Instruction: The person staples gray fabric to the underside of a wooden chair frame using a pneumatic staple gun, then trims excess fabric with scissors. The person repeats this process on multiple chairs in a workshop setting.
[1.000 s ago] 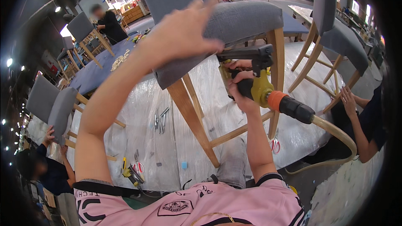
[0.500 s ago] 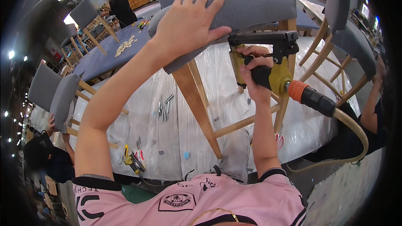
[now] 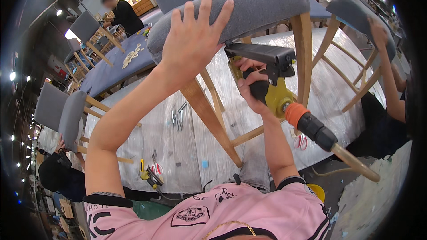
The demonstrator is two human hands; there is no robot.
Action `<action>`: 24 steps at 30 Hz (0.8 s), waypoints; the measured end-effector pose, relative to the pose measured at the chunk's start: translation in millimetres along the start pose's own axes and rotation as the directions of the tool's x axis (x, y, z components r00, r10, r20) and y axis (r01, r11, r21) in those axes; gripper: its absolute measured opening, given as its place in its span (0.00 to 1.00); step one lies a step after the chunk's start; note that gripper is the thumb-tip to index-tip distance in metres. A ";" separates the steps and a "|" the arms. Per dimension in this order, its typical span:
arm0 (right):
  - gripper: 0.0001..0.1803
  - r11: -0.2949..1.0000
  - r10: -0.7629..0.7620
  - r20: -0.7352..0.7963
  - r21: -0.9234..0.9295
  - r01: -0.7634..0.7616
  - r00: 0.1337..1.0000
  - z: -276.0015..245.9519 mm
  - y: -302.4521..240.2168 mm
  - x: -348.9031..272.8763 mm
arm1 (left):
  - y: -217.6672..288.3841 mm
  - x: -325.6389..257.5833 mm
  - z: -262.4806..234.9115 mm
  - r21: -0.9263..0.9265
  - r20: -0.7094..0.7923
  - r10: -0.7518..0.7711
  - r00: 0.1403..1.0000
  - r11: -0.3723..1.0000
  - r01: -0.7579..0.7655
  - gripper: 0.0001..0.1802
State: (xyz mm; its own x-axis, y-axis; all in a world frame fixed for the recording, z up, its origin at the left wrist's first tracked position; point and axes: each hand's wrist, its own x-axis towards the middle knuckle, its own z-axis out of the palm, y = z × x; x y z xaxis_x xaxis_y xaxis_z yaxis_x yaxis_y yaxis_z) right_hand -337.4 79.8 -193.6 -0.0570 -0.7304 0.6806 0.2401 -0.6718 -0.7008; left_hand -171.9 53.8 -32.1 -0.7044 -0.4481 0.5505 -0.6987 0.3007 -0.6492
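A grey upholstered chair with wooden legs stands tilted in front of me. My left hand lies on the front of its padded seat with fingers spread. In my right hand is a yellow and black air staple gun, gripped by its handle. The gun's black nose points up and left beneath the seat's front edge, near my left thumb; whether the tip touches the seat is hidden. An orange coupling joins the gun to a tan air hose running down to the right.
Plastic film covers the work table, holding metal strips, red-handled scissors and a yellow-and-black tool. Co-workers handle chairs at left and right. Small pale pieces lie on a blue table behind; another person stands there.
The staple gun and my right hand have shifted left, and its hose end has swung lower. The chair seat has turned slightly. At right, a co-worker's hand has risen onto the other chair.
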 end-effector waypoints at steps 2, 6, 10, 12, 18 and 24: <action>0.05 0.947 0.200 0.003 0.256 -0.194 0.980 2.8 -5.5 -3.2 | 1.4 -2.7 -3.3 -0.004 -0.008 -0.003 1.000 1.000 0.003 0.58; 0.16 0.933 -0.214 0.057 -0.285 0.222 0.975 16.3 -17.2 -2.3 | 0.4 -6.6 -4.8 0.083 -0.006 0.008 1.000 0.996 -0.007 0.60; 0.18 0.934 -0.319 0.039 -0.155 0.322 0.947 18.7 -7.5 -1.5 | 2.3 -3.6 -8.6 0.038 0.017 -0.018 1.000 0.999 0.017 0.61; 0.17 0.956 -0.271 0.028 -0.112 0.273 0.962 18.9 -9.3 -1.4 | -12.9 -0.6 -17.1 -0.124 0.120 0.039 0.992 0.992 -0.024 0.62; 0.11 0.927 -0.371 0.053 0.078 0.367 0.927 21.2 -20.4 13.9 | -97.0 10.4 17.1 -0.449 0.342 -0.278 0.898 0.791 0.416 0.67; 0.11 0.932 -0.361 0.096 0.009 0.362 0.927 14.1 -7.0 22.9 | -77.2 -1.6 21.6 -0.416 0.329 -0.202 0.922 0.846 0.334 0.61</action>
State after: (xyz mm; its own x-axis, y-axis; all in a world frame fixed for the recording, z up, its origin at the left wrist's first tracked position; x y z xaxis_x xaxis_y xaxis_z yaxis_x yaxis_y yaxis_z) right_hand -326.7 69.6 -170.0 -0.0467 -0.4228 0.9050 0.2120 -0.8896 -0.4046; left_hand -114.2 13.1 5.7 -0.4673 -0.7513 0.4660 -0.8783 0.4548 -0.1474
